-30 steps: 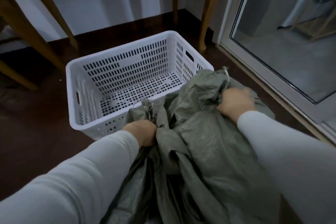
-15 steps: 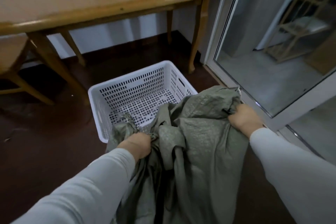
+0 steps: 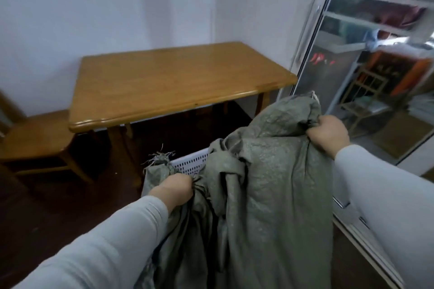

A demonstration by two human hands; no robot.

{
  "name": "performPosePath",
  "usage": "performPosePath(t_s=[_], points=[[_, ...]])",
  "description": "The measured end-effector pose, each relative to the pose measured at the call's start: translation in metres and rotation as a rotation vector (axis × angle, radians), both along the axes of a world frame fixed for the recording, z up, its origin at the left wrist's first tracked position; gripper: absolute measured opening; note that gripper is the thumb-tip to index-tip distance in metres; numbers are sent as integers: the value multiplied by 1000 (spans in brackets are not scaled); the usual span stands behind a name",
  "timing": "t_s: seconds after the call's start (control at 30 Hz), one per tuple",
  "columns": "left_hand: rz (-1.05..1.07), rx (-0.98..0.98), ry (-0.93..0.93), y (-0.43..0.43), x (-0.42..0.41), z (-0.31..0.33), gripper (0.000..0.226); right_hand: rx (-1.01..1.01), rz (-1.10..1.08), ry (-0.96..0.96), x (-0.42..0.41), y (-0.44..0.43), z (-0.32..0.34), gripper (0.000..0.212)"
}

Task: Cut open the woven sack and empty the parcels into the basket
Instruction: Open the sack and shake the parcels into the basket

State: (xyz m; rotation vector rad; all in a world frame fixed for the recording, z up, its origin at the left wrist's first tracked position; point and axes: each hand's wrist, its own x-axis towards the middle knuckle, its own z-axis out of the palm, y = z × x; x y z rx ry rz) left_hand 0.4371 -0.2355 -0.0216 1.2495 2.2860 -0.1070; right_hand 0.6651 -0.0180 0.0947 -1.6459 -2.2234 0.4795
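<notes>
A grey-green woven sack [image 3: 270, 183] hangs crumpled in front of me, held up by both hands. My left hand [image 3: 172, 189] grips a bunched fold near the sack's frayed corner at centre left. My right hand [image 3: 327, 135] grips the other upper corner, higher up at the right. Behind the sack, only a strip of the white perforated basket [image 3: 191, 162] shows, on the dark floor. No parcels are visible.
A wooden table [image 3: 169, 82] stands against the white wall beyond the basket. A wooden chair [image 3: 32, 141] sits at the left. A glass sliding door [image 3: 366, 77] with a white frame runs along the right side.
Both hands have lifted the sack higher, the right hand most. The view has tilted up, so the table top shows and the sack covers most of the basket.
</notes>
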Motion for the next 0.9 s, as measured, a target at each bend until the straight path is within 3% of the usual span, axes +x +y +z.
performPosePath(t_s=[0.2, 0.37, 0.5, 0.6, 0.67, 0.77, 0.9], points=[[26, 105, 17, 36, -44, 38, 31, 147, 48, 92, -48, 37, 49, 17], [112, 123, 33, 90, -88, 35, 26, 120, 69, 172, -89, 106, 45, 17], [193, 77, 41, 134, -108, 14, 28, 3, 95, 217, -113, 167, 32, 11], [252, 39, 15, 161, -119, -5, 34, -71, 135, 219, -136, 206, 17, 25], [273, 11, -1, 177, -127, -19, 37, -107, 173, 212, -152, 223, 2, 17], [257, -26, -34, 200, -135, -45, 41, -150, 217, 173, -169, 242, -25, 7], [224, -45, -72, 229, -140, -82, 43, -199, 206, 153, -184, 261, -71, 15]])
